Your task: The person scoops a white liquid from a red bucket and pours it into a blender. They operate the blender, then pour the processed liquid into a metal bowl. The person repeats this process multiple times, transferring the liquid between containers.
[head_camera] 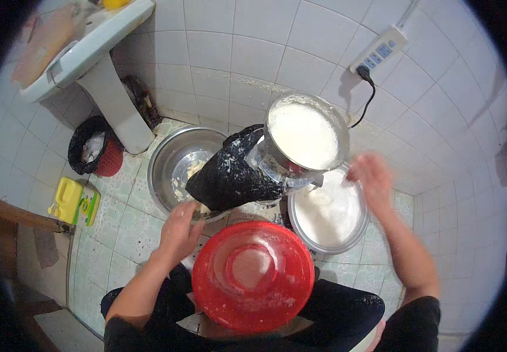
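Note:
A metal hopper (307, 127) full of pale, creamy mash sits on top of an electric grinding machine (295, 179). From the machine's left side a flour-smeared black cloth or bag (231, 176) slopes down over a steel basin (165, 163) with pale clumps inside. My left hand (178, 233) is at the basin's near rim, close to the cloth's lower tip, thumb and fingers apart. My right hand (372, 180), blurred, is beside the hopper, above the rim of a tub of white material (332, 215); its grip is unclear. An upturned red plastic basin (253, 275) lies over my lap.
A power strip (379, 49) on the tiled wall has a black cord (373, 94) running toward the machine. At left are a pedestal sink (112, 101), a red bin with a black liner (108, 158) and a yellow jug (67, 200) on the floor.

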Demonstrator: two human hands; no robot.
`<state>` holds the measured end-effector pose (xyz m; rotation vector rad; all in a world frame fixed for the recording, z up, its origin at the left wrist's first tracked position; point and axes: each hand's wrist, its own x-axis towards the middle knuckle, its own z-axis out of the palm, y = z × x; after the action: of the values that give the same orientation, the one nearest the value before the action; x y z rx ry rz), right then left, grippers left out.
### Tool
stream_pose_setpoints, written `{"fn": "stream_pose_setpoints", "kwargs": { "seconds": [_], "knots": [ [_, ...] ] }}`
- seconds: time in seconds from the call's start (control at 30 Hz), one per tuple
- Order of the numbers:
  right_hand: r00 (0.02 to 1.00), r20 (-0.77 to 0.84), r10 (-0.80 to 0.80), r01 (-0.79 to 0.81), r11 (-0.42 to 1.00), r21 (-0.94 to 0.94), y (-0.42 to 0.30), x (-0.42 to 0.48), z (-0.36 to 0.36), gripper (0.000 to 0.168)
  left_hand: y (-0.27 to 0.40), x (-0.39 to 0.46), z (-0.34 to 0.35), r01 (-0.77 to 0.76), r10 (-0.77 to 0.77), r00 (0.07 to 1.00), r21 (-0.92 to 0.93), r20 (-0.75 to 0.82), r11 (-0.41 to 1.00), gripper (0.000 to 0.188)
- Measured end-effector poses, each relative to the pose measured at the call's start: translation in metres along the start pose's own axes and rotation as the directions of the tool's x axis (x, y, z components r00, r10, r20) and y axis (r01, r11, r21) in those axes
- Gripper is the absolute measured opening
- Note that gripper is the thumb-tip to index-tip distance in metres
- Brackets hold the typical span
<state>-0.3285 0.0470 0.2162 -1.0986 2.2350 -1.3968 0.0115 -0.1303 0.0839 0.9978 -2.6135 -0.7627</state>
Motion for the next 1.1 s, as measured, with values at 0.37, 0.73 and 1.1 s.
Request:
{"fn": "stream_pose_setpoints", "kwargs": {
  "seconds": [0.37, 0.73, 1.1],
  "knots": [
    [0.859, 0.493, -0.138, 0.184, 0.982, -0.044, 0.032, -0.169, 0.064, 0.013, 0.06, 0.142, 0.016, -0.243, 0.331, 0.749, 0.227, -0.575, 0.943, 0.064],
    [0.854, 0.511, 0.1, -0.146, 0.988, 0.051, 0.037, -0.194, 0.101, 0.014, 0.053, 0.152, 0.01, -0.137, 0.283, 0.744, 0.276, -0.605, 0.951, 0.069],
    [0.802, 0.574, 0.163, -0.2, 0.98, 0.001, 0.017, -0.185, 0.106, 0.016, 0.04, 0.175, 0.037, -0.189, 0.283, 0.942, 0.413, -0.181, 0.891, 0.065]
  ]
}}
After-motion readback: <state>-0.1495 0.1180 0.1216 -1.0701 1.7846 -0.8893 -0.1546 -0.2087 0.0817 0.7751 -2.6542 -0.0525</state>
